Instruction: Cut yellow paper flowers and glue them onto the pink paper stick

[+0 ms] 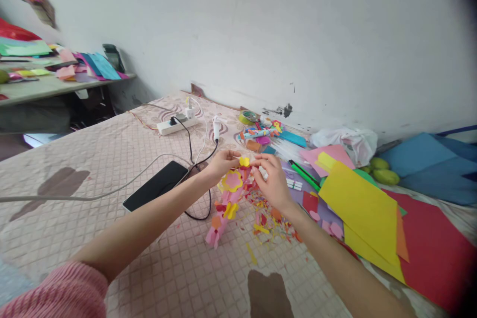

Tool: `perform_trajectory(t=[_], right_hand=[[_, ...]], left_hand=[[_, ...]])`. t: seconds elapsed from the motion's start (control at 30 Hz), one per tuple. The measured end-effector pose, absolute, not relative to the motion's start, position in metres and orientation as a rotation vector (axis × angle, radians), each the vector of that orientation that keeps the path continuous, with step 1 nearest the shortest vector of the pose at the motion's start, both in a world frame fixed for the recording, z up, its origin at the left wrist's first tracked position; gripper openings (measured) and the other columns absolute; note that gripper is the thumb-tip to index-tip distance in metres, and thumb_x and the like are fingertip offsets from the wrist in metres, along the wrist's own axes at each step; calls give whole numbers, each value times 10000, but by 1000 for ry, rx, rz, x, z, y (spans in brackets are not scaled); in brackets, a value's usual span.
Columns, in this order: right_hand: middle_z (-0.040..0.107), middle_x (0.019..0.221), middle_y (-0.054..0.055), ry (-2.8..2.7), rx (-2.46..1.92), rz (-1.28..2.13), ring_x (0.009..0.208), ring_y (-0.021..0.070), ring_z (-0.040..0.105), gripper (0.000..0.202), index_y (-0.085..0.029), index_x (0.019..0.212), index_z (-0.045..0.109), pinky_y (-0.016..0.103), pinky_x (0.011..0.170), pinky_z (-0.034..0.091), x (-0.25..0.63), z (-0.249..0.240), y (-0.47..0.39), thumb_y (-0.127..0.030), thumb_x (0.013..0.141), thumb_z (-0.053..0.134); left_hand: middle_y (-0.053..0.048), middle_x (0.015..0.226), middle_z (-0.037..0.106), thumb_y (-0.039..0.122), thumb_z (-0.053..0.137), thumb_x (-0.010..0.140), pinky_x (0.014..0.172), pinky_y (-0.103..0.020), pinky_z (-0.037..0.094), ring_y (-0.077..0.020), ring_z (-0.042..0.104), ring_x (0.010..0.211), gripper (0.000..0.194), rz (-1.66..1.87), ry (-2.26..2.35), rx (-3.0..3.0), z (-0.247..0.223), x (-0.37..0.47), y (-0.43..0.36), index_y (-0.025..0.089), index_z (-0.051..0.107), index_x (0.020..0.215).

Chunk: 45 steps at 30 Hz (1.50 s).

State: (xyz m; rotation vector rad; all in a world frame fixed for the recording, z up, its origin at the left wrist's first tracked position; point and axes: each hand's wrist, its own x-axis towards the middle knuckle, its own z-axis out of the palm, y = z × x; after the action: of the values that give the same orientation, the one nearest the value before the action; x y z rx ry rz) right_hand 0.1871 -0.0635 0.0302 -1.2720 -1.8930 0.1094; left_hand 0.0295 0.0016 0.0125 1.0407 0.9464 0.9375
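Note:
A pink paper strip (216,232) decorated with yellow and orange paper flowers lies slanting on the quilted cloth, its upper end between my hands. At that end a small yellow paper flower (244,161) sits between my fingertips. My left hand (222,164) pinches at its left side, with fingers closed together. From the right, my right hand (270,179) has its thumb and fingers bent close to the same flower; what they hold, if anything, is too small to tell. A larger yellow flower with a pink centre (233,180) shows just below my left hand.
Paper scraps (274,218) lie below my right hand. A black phone (156,186), cables and a power strip (177,125) are at the left. Coloured sheets (365,208), a green cutter (304,175), tape (248,118) and a plastic bag (345,141) lie right and behind.

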Motion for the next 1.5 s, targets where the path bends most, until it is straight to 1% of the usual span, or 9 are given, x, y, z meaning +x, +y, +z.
perform_trajectory(t=[0.2, 0.37, 0.53, 0.77, 0.93, 1.13, 1.33, 1.5], right_hand=[[548, 1080, 86, -1915, -1256, 127, 1060, 251, 507, 185, -229, 905, 621, 447, 933, 419, 184, 28, -62, -125, 814, 498], [562, 1059, 80, -1890, -1279, 90, 1042, 250, 511, 181, -230, 889, 624, 453, 923, 419, 184, 28, -61, -121, 812, 501], [567, 1049, 84, -1888, -1283, 83, 1033, 249, 510, 174, -226, 896, 626, 447, 917, 425, 183, 28, -60, -127, 815, 508], [573, 1037, 81, -1865, -1270, 76, 1020, 247, 514, 183, -229, 903, 632, 455, 912, 431, 182, 27, -58, -136, 822, 497], [567, 1051, 85, -1906, -1265, 41, 1035, 254, 506, 215, -237, 936, 638, 459, 913, 433, 182, 24, -58, -133, 826, 485], [536, 1109, 98, -2020, -1230, -70, 1088, 266, 464, 288, -236, 1039, 619, 482, 942, 416, 180, 24, -61, -114, 837, 454], [539, 1129, 106, -2023, -1216, -50, 1100, 261, 454, 306, -222, 1079, 626, 479, 954, 415, 178, 21, -61, -131, 858, 436], [548, 1130, 107, -2006, -1214, -33, 1104, 263, 459, 324, -223, 1090, 635, 481, 953, 422, 177, 16, -59, -126, 847, 443]], left_hand=[[16, 618, 628, 50, 684, 688, 556, -191, 421, -79, 590, 538, 213, 948, 930, 1041, 12, 30, 1, 132, 553, 835], [13, 621, 630, 75, 685, 699, 558, -193, 422, -76, 584, 532, 197, 957, 934, 1045, 10, 29, 2, 125, 559, 842], [19, 615, 629, 62, 682, 690, 552, -189, 420, -74, 584, 534, 207, 960, 937, 1052, 10, 29, 2, 122, 561, 847], [13, 619, 632, 98, 707, 682, 538, -189, 416, -71, 576, 518, 213, 974, 939, 1055, 10, 30, 1, 121, 570, 843], [18, 609, 625, 71, 674, 694, 542, -189, 420, -69, 575, 515, 191, 973, 943, 1058, 11, 30, 0, 120, 563, 841], [19, 604, 617, 60, 649, 708, 541, -188, 415, -68, 572, 512, 185, 994, 949, 1083, 13, 31, -2, 114, 557, 860], [3, 636, 627, 50, 640, 703, 551, -194, 420, -84, 590, 555, 210, 1012, 953, 1113, 11, 32, -2, 112, 547, 880], [19, 617, 607, 39, 619, 700, 525, -185, 403, -77, 571, 536, 217, 1033, 979, 1148, 8, 33, -1, 118, 535, 884]])
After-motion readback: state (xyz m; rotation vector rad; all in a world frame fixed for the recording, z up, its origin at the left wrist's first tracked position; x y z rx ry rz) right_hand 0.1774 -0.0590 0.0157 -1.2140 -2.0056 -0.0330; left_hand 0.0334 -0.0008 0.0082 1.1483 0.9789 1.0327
